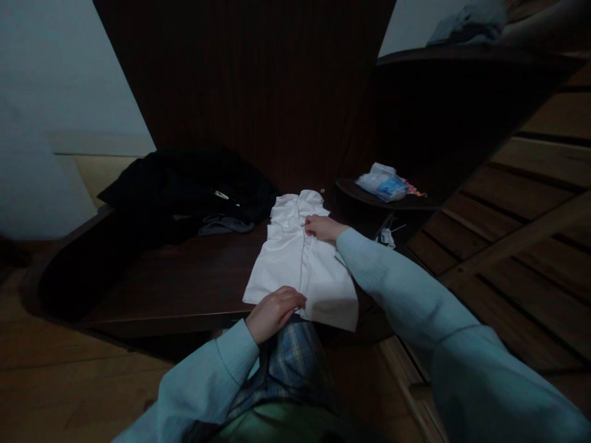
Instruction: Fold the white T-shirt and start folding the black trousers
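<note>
A white shirt (295, 264) lies flat on a dark wooden table (184, 283), its collar pointing away from me. My left hand (274, 312) is closed in a pinch on the shirt's near hem at the table's front edge. My right hand (321, 227) reaches across to the upper front of the shirt, below the collar, with fingers curled and pinching the fabric. Both arms wear light blue sleeves.
A heap of dark clothes (184, 191) lies at the table's back left. A small round table (388, 197) to the right carries a blue and white plastic packet (383, 183). A wooden slatted surface (517, 234) runs along the right. Pale wooden floor is on the left.
</note>
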### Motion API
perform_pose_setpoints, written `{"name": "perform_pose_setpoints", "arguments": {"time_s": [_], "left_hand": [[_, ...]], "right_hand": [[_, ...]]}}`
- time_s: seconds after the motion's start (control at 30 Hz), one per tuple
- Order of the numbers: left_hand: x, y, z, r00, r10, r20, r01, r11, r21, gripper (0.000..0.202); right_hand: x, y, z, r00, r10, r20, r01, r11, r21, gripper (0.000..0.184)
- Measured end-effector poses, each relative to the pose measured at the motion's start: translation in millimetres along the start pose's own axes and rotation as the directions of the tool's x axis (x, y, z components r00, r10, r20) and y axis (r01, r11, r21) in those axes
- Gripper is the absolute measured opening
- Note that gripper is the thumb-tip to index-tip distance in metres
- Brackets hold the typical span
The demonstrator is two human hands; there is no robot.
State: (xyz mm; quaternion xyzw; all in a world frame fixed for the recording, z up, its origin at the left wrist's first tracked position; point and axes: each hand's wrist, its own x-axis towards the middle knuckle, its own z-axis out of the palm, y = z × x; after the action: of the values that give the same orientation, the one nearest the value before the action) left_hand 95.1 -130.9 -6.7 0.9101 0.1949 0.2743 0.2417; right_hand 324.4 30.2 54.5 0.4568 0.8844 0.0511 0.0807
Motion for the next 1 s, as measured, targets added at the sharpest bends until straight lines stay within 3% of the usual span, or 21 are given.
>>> {"name": "perform_pose_setpoints", "arguments": {"time_s": [0.1,0.2,0.47,0.63,0.73,0.87,1.0], "left_hand": [[0,1,-0.8,1.0,0.0,-0.002,0.0,1.0,-0.011,0.024],[0,1,-1.5,1.0,0.014,0.005,-0.013,1.0,-0.018,0.024],[0,0,-0.9,1.0,0.002,0.01,-0.002,1.0,-0.006,0.022],[-2,0,-0.5,1.0,-0.001,0.012,0.0,1.0,0.025,0.024],[-2,2,-1.1,1.0,0.007,0.026,-0.009,0.997,0.081,0.028],[0,3,-2.0,0.999,0.01,0.052,-0.016,0.991,0.131,0.026],[-2,4,-3.2,0.999,-0.001,0.034,-0.002,0.994,0.107,0.029]], "right_hand": [[2,-1,-10,0.998,0.055,0.009,-0.053,0.985,-0.166,0.02],[5,2,-15,0.982,0.177,-0.064,-0.187,0.95,-0.25,0.027],[12,-3,1,0.921,0.362,-0.146,-0.384,0.908,-0.167,0.032],[7,-7,2,0.918,0.359,-0.17,-0.381,0.916,-0.123,0.031],[-1,-5,-1,0.947,0.268,-0.178,-0.274,0.962,-0.013,0.029],[-9,-8,3,0.987,0.146,-0.071,-0.14,0.986,0.089,0.024],[-8,-14,11,0.962,0.261,-0.079,-0.245,0.954,0.173,0.022]]}}
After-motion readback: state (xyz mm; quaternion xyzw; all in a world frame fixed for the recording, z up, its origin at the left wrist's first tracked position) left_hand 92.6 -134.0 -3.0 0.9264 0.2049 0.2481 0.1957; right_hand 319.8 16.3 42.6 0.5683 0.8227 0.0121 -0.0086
